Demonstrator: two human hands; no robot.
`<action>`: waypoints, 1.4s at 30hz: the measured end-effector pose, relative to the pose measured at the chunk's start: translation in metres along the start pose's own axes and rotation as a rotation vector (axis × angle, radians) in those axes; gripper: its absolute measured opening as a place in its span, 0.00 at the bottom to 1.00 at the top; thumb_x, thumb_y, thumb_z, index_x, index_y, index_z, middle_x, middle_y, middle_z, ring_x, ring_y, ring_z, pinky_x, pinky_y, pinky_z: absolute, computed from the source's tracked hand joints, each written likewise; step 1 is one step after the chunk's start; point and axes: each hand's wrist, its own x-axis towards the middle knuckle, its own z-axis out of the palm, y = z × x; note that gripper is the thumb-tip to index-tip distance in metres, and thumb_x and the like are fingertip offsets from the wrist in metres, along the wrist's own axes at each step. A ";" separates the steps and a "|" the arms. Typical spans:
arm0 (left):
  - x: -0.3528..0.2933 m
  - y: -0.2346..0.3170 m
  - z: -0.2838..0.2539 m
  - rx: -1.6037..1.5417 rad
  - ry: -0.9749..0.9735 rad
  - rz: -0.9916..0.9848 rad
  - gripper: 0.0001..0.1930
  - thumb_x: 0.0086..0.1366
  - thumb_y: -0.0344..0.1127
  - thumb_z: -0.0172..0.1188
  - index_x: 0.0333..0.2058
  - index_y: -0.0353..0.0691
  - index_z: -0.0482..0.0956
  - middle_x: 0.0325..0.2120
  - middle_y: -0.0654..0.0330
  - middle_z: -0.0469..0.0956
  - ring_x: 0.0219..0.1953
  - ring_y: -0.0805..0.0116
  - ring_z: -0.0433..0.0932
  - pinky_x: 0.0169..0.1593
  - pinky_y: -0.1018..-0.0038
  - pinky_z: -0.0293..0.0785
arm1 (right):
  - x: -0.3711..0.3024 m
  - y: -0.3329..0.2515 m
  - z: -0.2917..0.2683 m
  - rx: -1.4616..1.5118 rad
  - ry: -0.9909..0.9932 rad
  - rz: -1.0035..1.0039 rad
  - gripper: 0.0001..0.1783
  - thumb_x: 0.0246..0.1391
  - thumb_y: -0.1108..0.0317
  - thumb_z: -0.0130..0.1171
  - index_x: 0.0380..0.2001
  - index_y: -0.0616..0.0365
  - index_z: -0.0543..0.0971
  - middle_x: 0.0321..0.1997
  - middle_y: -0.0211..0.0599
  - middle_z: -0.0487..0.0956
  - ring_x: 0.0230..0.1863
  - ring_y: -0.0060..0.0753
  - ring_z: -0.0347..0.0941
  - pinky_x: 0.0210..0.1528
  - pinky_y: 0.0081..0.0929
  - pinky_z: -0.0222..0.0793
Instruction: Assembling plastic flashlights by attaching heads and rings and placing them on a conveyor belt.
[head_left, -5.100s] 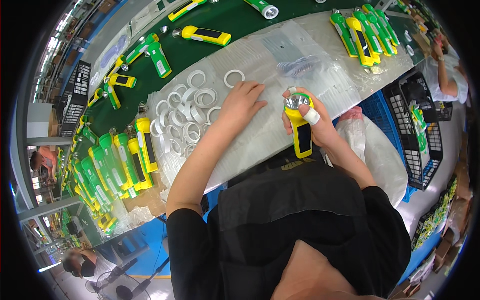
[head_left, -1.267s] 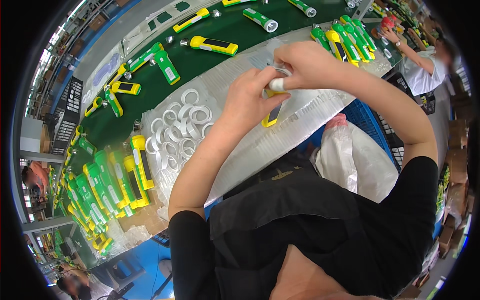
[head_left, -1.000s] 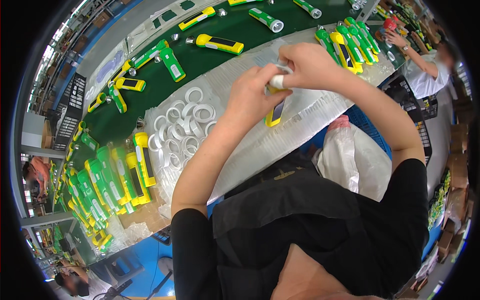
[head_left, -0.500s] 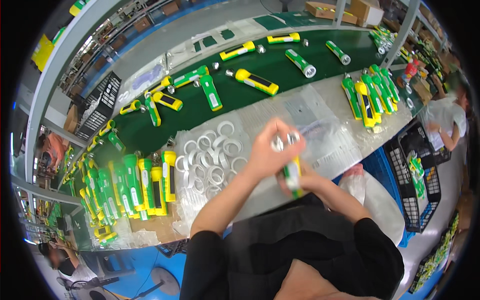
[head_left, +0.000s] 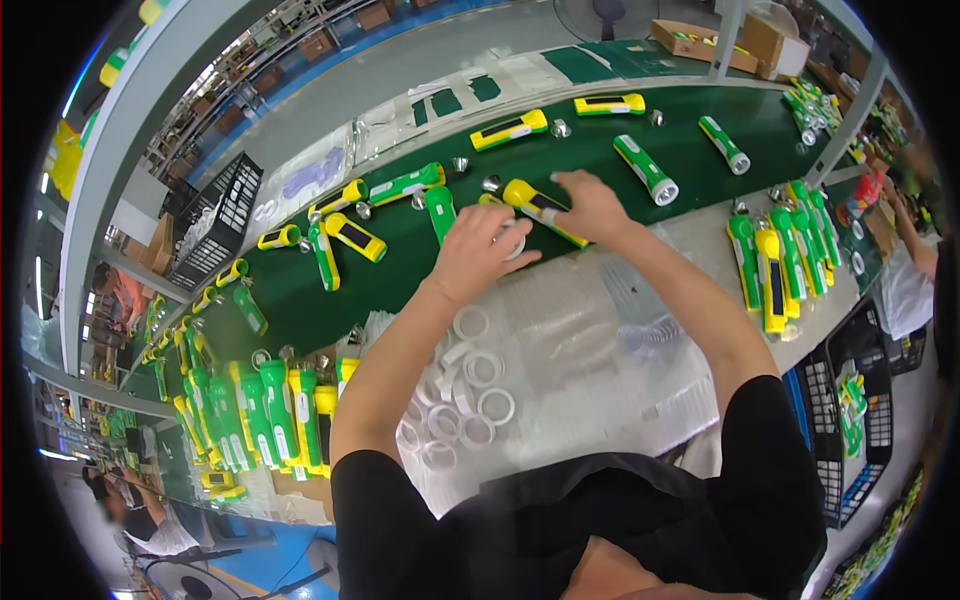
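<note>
I have the right hand (head_left: pixel 594 208) spread loosely beside a yellow flashlight (head_left: pixel 540 207) between both hands, and from afar I cannot tell whether the left hand (head_left: pixel 487 250) grips the white piece (head_left: pixel 514 240) at its fingers, white rings (head_left: pixel 465 371) lying beside its forearm.

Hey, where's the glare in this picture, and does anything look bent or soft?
Head view, centre: pale glare on clear plastic sheeting; head view, upper left: the grey metal post looks bowed; head view, rim: black corners, soft background detail.
</note>
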 end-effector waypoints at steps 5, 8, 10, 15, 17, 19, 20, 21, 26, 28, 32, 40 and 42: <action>-0.005 -0.030 0.024 -0.325 -0.203 -0.231 0.26 0.51 0.47 0.71 0.45 0.42 0.76 0.44 0.54 0.77 0.47 0.53 0.74 0.52 0.62 0.67 | 0.043 0.034 0.019 -0.315 -0.417 0.038 0.39 0.39 0.56 0.67 0.56 0.63 0.70 0.50 0.54 0.76 0.54 0.49 0.72 0.55 0.40 0.69; -0.040 -0.077 0.007 0.160 0.001 -0.457 0.27 0.52 0.50 0.70 0.44 0.38 0.75 0.42 0.48 0.77 0.42 0.49 0.77 0.48 0.58 0.72 | 0.067 0.019 -0.006 -0.090 -0.471 0.123 0.38 0.36 0.53 0.63 0.51 0.67 0.73 0.49 0.55 0.77 0.50 0.52 0.74 0.54 0.40 0.69; -0.045 -0.086 0.017 0.202 -0.171 -0.717 0.31 0.50 0.54 0.70 0.43 0.36 0.75 0.40 0.46 0.78 0.41 0.48 0.78 0.45 0.58 0.74 | 0.089 0.048 -0.026 -0.081 -0.258 0.185 0.34 0.37 0.53 0.64 0.46 0.66 0.75 0.43 0.55 0.79 0.45 0.51 0.77 0.48 0.40 0.72; -0.051 -0.100 0.045 0.009 -0.512 -1.346 0.39 0.46 0.63 0.69 0.40 0.29 0.76 0.30 0.46 0.81 0.33 0.54 0.83 0.32 0.64 0.79 | 0.193 0.157 -0.030 -0.316 0.237 0.299 0.31 0.42 0.51 0.63 0.48 0.57 0.75 0.48 0.49 0.79 0.51 0.48 0.76 0.52 0.42 0.72; -0.037 -0.098 0.040 -0.342 -0.564 -1.501 0.32 0.51 0.55 0.68 0.43 0.30 0.77 0.30 0.53 0.81 0.31 0.68 0.82 0.29 0.72 0.78 | 0.231 0.184 -0.023 -0.436 0.209 0.291 0.32 0.45 0.50 0.62 0.51 0.58 0.74 0.51 0.51 0.77 0.55 0.49 0.73 0.55 0.41 0.70; -0.042 -0.104 0.046 -0.383 -0.467 -1.503 0.31 0.51 0.54 0.68 0.42 0.29 0.78 0.30 0.55 0.81 0.30 0.69 0.81 0.28 0.74 0.78 | 0.266 0.237 -0.018 -0.455 0.155 0.104 0.36 0.44 0.50 0.63 0.54 0.59 0.71 0.49 0.52 0.77 0.50 0.51 0.75 0.51 0.41 0.71; -0.048 -0.107 0.039 -0.402 -0.364 -1.497 0.29 0.51 0.52 0.69 0.41 0.29 0.79 0.30 0.57 0.80 0.30 0.71 0.80 0.27 0.75 0.78 | 0.276 0.231 -0.011 -0.468 0.125 0.055 0.37 0.45 0.51 0.63 0.56 0.59 0.69 0.47 0.53 0.78 0.45 0.49 0.77 0.46 0.41 0.73; -0.040 -0.106 0.026 -0.469 -0.308 -1.498 0.28 0.52 0.51 0.68 0.41 0.30 0.79 0.30 0.59 0.79 0.29 0.72 0.79 0.28 0.75 0.78 | 0.281 0.229 -0.005 -0.341 -0.004 0.120 0.37 0.45 0.51 0.63 0.57 0.59 0.69 0.46 0.50 0.78 0.42 0.45 0.77 0.43 0.39 0.74; -0.036 -0.113 0.003 -0.441 -0.576 -1.531 0.25 0.56 0.51 0.67 0.40 0.31 0.79 0.29 0.58 0.80 0.28 0.71 0.80 0.29 0.74 0.78 | 0.269 0.199 0.004 -0.178 -0.253 0.262 0.37 0.46 0.47 0.64 0.55 0.59 0.71 0.40 0.45 0.79 0.34 0.36 0.76 0.30 0.32 0.76; -0.037 -0.124 0.009 -0.345 -0.710 -1.477 0.24 0.57 0.50 0.66 0.40 0.33 0.80 0.29 0.58 0.80 0.28 0.68 0.80 0.31 0.73 0.79 | 0.264 0.199 -0.006 -0.182 -0.309 0.348 0.35 0.46 0.42 0.63 0.48 0.61 0.76 0.38 0.46 0.79 0.36 0.37 0.76 0.34 0.36 0.75; -0.076 -0.219 0.030 0.340 -0.324 -0.576 0.23 0.55 0.42 0.67 0.50 0.43 0.77 0.48 0.54 0.76 0.47 0.54 0.76 0.52 0.65 0.73 | 0.260 0.217 -0.018 -0.358 -0.196 0.230 0.37 0.45 0.36 0.61 0.39 0.63 0.80 0.36 0.49 0.80 0.40 0.44 0.76 0.46 0.40 0.69; -0.079 -0.227 0.037 0.374 -0.304 -0.587 0.27 0.50 0.47 0.70 0.47 0.43 0.78 0.39 0.57 0.76 0.45 0.53 0.75 0.50 0.61 0.73 | 0.207 0.198 -0.050 -0.363 0.404 0.059 0.38 0.46 0.42 0.62 0.53 0.60 0.72 0.40 0.51 0.81 0.45 0.50 0.78 0.46 0.40 0.71; -0.060 -0.184 0.013 0.317 -0.127 -0.697 0.25 0.49 0.51 0.70 0.41 0.41 0.80 0.36 0.53 0.79 0.42 0.52 0.77 0.45 0.62 0.76 | 0.182 0.160 -0.060 -0.278 0.408 -0.010 0.34 0.49 0.47 0.61 0.52 0.61 0.72 0.32 0.42 0.81 0.34 0.36 0.78 0.39 0.33 0.73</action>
